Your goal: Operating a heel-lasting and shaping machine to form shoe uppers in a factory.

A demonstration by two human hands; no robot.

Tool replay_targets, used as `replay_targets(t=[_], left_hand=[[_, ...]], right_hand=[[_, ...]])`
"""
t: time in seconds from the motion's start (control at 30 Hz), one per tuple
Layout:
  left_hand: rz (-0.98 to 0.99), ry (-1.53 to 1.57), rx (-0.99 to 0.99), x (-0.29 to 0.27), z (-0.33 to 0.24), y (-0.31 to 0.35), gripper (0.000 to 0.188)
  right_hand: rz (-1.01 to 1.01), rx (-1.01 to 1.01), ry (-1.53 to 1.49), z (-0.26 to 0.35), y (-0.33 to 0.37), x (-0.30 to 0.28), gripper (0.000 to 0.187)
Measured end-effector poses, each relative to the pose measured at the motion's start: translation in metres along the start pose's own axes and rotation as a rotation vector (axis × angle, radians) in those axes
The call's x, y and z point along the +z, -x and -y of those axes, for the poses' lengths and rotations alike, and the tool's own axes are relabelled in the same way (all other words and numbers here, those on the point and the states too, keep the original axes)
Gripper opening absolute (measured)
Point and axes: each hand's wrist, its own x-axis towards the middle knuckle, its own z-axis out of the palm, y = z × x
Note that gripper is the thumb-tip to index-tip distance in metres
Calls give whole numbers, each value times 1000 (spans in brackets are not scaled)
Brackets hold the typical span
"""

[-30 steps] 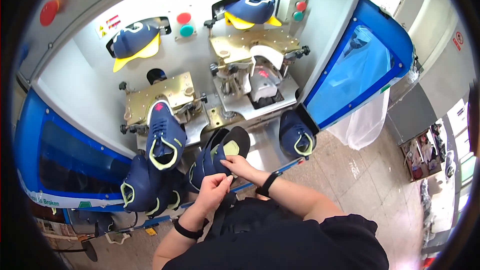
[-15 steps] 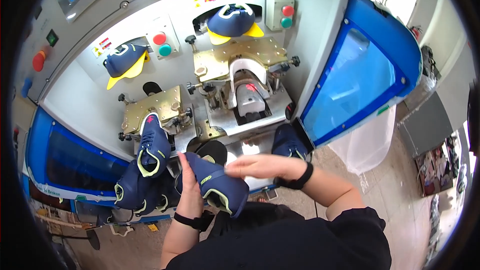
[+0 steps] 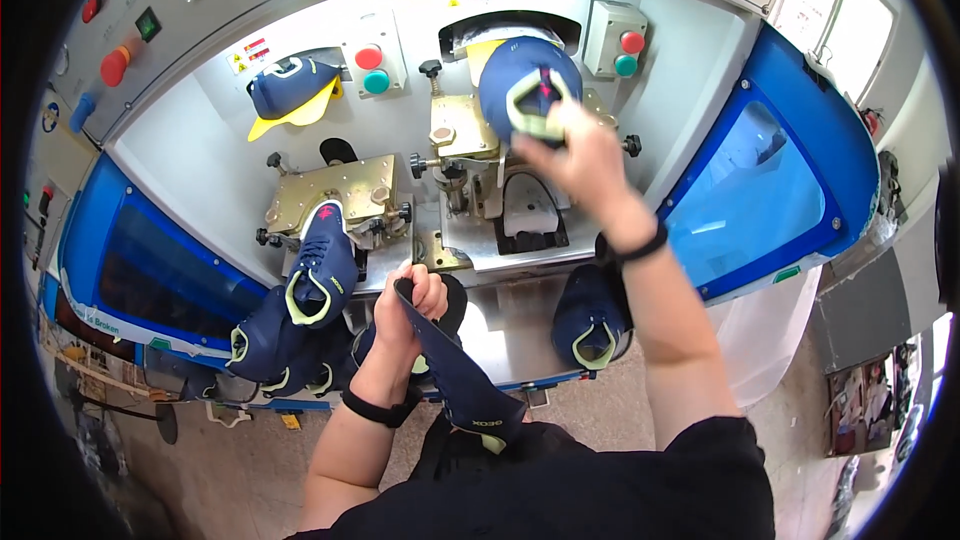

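My left hand (image 3: 408,315) is closed round one end of a navy shoe upper (image 3: 462,375), which hangs tilted in front of my body. Up at the right station of the machine, my right hand (image 3: 590,162) grips another navy upper (image 3: 525,70) by its pale lime collar. Part of a yellow pad (image 3: 483,58) shows behind that upper; whether the two still touch I cannot tell. Below, a metal forming last (image 3: 530,205) stands bare. On the left, a navy upper with yellow (image 3: 293,95) sits on its mount above the left brass-coloured clamp plate (image 3: 335,188).
Several navy shoes (image 3: 322,265) are heaped at the left front edge. Another navy shoe (image 3: 592,315) stands at the front right. Red and green buttons (image 3: 368,57) are on the back wall. Blue-framed side panels (image 3: 770,170) flank the opening.
My right hand has left the upper in my left hand, reached up to the right station and taken hold of the upper there. The left-hand upper now hangs lower and more edge-on.
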Motion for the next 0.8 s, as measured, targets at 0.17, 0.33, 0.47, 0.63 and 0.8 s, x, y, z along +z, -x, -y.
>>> replay_targets(t=[0.17,0.33,0.47,0.63,0.8], left_hand=[[21,64,-23,-38,11,-10,25],[39,-435,-314,-22,51,5,29],[36,-381,-465,-9,93,13,33],[-203,-103,-519,13,99,-9,35],[-392,33,-438,22,102,-21,34]], right_hand=[[129,-45,99,56,183,-12,35],[175,32,-6,73,237,-29,34],[76,132,-35,57,202,-19,35],[255,140,-62,35,177,-1,32],[175,161,-156,35,156,-7,29]])
